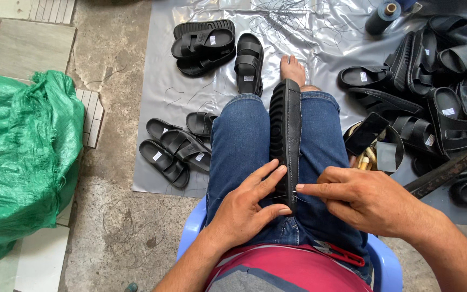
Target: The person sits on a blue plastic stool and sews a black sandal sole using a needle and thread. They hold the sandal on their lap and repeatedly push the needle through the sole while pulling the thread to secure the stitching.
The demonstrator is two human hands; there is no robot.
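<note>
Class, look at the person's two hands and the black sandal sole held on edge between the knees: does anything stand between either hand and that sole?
Nothing visible does. The left hand lies flat against the black sandal sole with its fingers on the near end. The right hand pinches at the same end from the other side, fingertips touching the sole's edge.

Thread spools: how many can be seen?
1: a dark thread spool lies at the top of the plastic sheet, beside the sandal pile. Others may be hidden.

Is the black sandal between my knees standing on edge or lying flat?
On edge. The black sandal stands with its ridged sole side-on between the thighs, left hand and right hand touching its near end.
</note>
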